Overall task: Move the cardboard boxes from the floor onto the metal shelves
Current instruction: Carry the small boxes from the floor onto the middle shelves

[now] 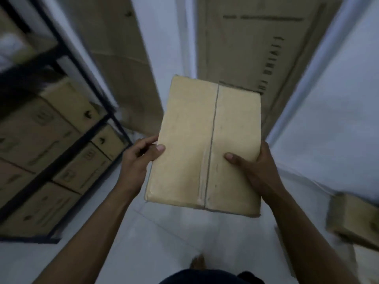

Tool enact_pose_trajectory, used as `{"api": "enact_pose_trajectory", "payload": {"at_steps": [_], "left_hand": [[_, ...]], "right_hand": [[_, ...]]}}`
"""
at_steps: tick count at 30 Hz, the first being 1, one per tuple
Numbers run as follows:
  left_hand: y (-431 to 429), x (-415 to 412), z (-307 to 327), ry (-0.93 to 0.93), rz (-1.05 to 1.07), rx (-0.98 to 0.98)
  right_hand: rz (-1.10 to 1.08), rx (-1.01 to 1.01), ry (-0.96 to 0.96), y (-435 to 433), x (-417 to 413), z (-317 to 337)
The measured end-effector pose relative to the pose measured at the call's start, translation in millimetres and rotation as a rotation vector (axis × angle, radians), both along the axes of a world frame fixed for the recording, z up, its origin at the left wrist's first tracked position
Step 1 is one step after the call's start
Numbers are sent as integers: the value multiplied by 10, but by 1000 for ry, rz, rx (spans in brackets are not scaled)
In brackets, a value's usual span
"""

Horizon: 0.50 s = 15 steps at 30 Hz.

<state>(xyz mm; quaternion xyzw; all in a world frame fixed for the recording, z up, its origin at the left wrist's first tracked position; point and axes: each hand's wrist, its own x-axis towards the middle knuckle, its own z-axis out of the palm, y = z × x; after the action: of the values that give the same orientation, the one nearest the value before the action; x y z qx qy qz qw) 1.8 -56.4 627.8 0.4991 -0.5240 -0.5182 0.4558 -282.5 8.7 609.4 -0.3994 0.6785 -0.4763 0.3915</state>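
Cardboard box (205, 144) is up off the floor, carried flat between both hands: left hand (139, 158) clamps its left edge, right hand (254, 165) its right, thumbs on top; metal shelves (67, 111) stand left.

This is a storeroom or stockroom: a black metal shelving unit (59, 50) on the left carries plain brown cardboard boxes (41, 124) packed side by side on several levels. Tall flat cartons (246, 48) stand against the white walls (338, 119) at the far end of a narrow aisle, and another loose box (352, 218) sits low on the right, near the pale floor (164, 232).
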Motion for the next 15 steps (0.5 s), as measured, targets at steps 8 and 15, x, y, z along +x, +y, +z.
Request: {"api": "enact_pose_trajectory", "payload": {"at_steps": [8, 15], "left_hand": [[-414, 1121, 464, 91, 383, -93], [-864, 1861, 841, 21, 695, -224]], "right_hand": [[362, -193, -101, -1572, 1119, 541], [717, -310, -273, -2822, 2142, 893]]}}
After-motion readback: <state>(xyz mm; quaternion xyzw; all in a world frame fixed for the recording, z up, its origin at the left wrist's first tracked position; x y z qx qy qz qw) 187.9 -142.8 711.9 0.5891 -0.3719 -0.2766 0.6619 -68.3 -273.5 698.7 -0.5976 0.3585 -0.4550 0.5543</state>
